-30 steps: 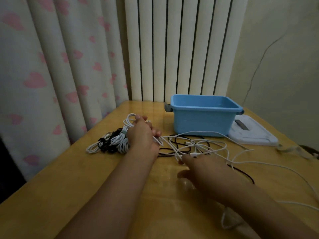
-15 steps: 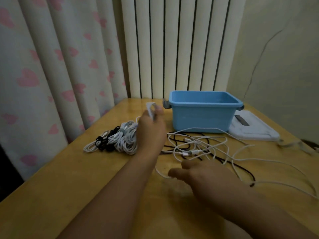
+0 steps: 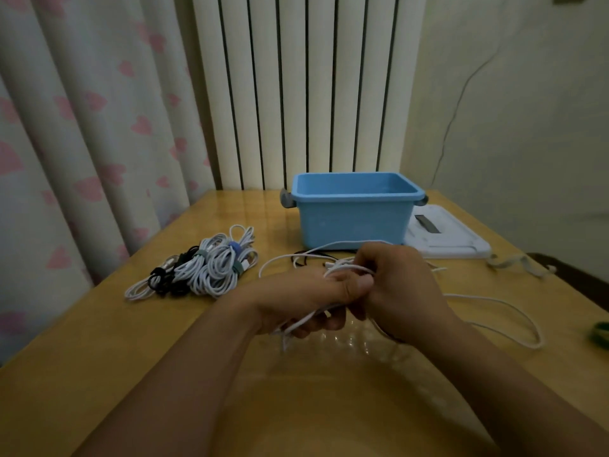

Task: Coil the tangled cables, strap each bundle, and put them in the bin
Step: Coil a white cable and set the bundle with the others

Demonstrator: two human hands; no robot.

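Head view: both hands now clutch white cable (image 3: pixel 342 270).

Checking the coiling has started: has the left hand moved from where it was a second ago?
Yes. The left hand left the strapped bundles and came rightward, nearer the person, in front of the bin, meeting the right hand on the white cable.

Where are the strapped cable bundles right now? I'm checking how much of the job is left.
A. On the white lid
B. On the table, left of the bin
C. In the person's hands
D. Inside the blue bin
B: the strapped bundles lie on the table, left of the blue bin.
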